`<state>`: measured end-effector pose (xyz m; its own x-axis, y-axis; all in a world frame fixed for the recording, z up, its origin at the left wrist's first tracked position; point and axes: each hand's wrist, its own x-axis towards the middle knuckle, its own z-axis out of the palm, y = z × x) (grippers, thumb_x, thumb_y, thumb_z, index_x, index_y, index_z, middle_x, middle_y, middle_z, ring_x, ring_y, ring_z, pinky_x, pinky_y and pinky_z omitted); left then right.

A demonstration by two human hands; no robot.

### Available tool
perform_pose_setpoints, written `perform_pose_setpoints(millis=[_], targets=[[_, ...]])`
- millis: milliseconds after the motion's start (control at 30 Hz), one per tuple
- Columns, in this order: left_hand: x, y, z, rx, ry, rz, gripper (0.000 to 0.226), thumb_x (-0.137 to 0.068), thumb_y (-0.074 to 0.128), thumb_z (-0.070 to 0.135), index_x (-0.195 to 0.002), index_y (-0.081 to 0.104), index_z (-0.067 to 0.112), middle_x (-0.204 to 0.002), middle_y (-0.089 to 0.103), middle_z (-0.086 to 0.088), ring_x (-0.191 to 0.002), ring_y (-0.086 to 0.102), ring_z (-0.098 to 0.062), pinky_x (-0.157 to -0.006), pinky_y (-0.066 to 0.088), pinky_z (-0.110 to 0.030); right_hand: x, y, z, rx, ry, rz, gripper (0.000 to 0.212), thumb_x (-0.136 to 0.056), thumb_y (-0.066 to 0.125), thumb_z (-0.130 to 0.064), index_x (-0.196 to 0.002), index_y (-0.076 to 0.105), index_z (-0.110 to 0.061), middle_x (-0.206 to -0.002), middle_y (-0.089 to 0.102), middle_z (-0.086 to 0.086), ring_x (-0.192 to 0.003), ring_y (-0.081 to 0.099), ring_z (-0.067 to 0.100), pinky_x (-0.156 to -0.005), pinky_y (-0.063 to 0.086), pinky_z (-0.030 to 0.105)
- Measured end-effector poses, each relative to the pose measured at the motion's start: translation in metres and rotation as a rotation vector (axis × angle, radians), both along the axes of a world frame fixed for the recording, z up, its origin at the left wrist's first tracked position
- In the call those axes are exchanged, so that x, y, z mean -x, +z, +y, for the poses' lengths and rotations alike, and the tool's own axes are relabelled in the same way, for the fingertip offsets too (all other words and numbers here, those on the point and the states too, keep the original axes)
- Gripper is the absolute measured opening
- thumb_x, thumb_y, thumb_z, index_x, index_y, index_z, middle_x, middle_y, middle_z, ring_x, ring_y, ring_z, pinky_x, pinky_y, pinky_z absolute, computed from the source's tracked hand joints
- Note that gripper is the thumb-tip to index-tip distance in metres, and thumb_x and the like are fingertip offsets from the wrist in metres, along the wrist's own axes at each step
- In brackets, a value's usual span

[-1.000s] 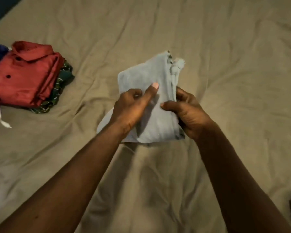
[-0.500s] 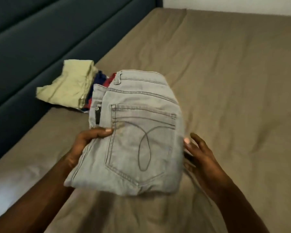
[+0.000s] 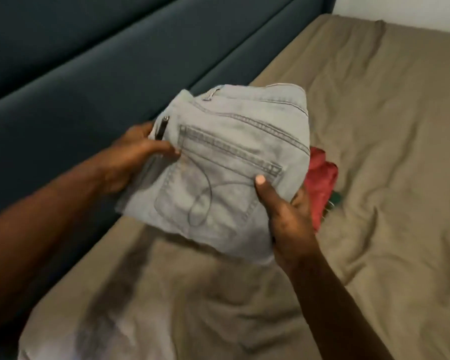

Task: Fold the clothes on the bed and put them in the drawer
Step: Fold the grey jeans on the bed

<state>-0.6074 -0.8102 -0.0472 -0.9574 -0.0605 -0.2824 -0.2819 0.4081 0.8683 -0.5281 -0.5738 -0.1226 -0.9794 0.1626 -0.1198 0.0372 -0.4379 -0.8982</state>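
Observation:
A folded pair of light grey jeans, back pocket facing up, is held above the bed. My left hand grips its left edge, thumb on top by the pocket. My right hand grips the lower right corner, thumb pressed on the pocket and fingers underneath. Behind the jeans, part of a red garment lies on the bed, mostly hidden by them. The drawer is not in view.
The bed has a wrinkled tan sheet. A dark blue padded headboard runs along the left. A white wall shows at the top right corner.
The folded jeans have been lifted from the sheet and carried over the pile of clothes. The yellow garment and most of the pile have dropped out of sight behind them. My right hand now grips the corner.

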Motion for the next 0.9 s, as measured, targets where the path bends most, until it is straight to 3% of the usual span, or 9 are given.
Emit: perform_pose_setpoints(millis=[100,167,267,333,400,600,700,800,900], targets=[[0.092,0.015,-0.033,0.3,0.045,0.228,0.06,-0.084,0.075,0.057,-0.135,0.06,0.029,-0.131,0.065,0.005,-0.111,0.064,-0.011,-0.091,0.05,-0.029,0.081,-0.001,-0.06,-0.053,-0.049,0.029,0.054,-0.096,0.068,-0.04,-0.145,0.051,-0.025,-0.14,0.064,-0.003,-0.131,0.059,0.02,-0.112,0.045,0.05],[0.136,0.006,-0.042,0.641,0.036,0.319,0.075,-0.089,0.061,0.069,-0.147,0.046,0.025,-0.146,0.054,-0.005,-0.13,0.054,-0.026,-0.104,0.044,-0.036,0.13,-0.015,-0.084,-0.194,-0.102,-0.046,0.065,-0.087,0.067,-0.056,-0.145,0.049,-0.033,-0.139,0.062,-0.009,-0.13,0.058,0.015,-0.111,0.046,0.045],[0.155,-0.054,-0.038,0.955,-0.115,0.392,0.087,-0.09,0.052,0.071,-0.16,0.025,0.026,-0.161,0.029,-0.016,-0.146,0.031,-0.04,-0.117,0.03,-0.058,0.176,-0.065,-0.107,-0.298,-0.154,-0.232,0.078,-0.075,0.072,-0.04,-0.147,0.045,-0.025,-0.134,0.063,-0.004,-0.122,0.062,0.019,-0.108,0.05,0.042],[0.154,-0.113,-0.029,0.997,-0.353,0.218,0.096,-0.086,0.037,0.085,-0.163,0.001,0.04,-0.172,0.001,-0.011,-0.157,0.002,-0.036,-0.124,0.007,-0.062,0.182,-0.099,-0.111,-0.259,-0.162,-0.329,0.072,-0.08,0.076,-0.018,-0.146,0.047,-0.017,-0.128,0.066,-0.001,-0.114,0.066,0.02,-0.104,0.053,0.041],[0.153,-0.159,-0.021,0.971,-0.456,0.078,0.098,-0.082,0.028,0.093,-0.159,-0.013,0.048,-0.171,-0.016,-0.009,-0.158,-0.013,-0.032,-0.124,-0.008,-0.06,0.184,-0.132,-0.107,-0.255,-0.172,-0.363,0.063,-0.084,0.078,-0.01,-0.14,0.052,-0.015,-0.123,0.069,0.002,-0.11,0.069,0.022,-0.1,0.056,0.042],[0.166,-0.184,-0.021,0.837,-0.434,0.048,0.098,-0.079,0.035,0.094,-0.156,-0.011,0.055,-0.171,-0.019,-0.006,-0.158,-0.013,-0.028,-0.125,-0.009,-0.057,0.182,-0.15,-0.1,-0.196,-0.156,-0.366,0.063,-0.073,0.084,-0.033,-0.13,0.055,-0.03,-0.108,0.075,-0.004,-0.095,0.074,0.021,-0.078,0.063,0.044],[0.164,-0.161,-0.016,0.774,-0.421,0.011,0.1,-0.078,0.04,0.093,-0.158,-0.004,0.053,-0.172,-0.013,-0.003,-0.159,-0.003,-0.027,-0.126,0.001,-0.059,0.161,-0.132,-0.088,-0.085,-0.113,-0.345,0.067,-0.069,0.081,-0.042,-0.129,0.055,-0.024,-0.105,0.076,0.004,-0.087,0.076,0.024,-0.073,0.063,0.05],[0.133,-0.145,-0.001,0.732,-0.282,0.172,0.093,-0.086,0.044,0.08,-0.161,0.019,0.032,-0.172,0.006,-0.007,-0.158,0.012,-0.03,-0.125,0.014,-0.059,0.116,-0.11,-0.069,-0.113,-0.086,-0.368,0.052,-0.09,0.073,-0.029,-0.134,0.046,-0.021,-0.075,0.065,-0.003,-0.055,0.06,0.012,-0.052,0.052,0.031],[0.05,-0.143,0.039,0.606,-0.262,0.524,0.072,-0.092,0.053,0.061,-0.152,0.042,0.022,-0.168,0.021,-0.007,-0.156,0.02,-0.027,-0.122,0.024,-0.055,0.038,-0.101,-0.03,-0.251,-0.182,-0.29,0.036,-0.094,0.069,-0.013,-0.126,0.054,-0.021,-0.078,0.061,-0.002,-0.066,0.056,0.013,-0.065,0.049,0.03]])
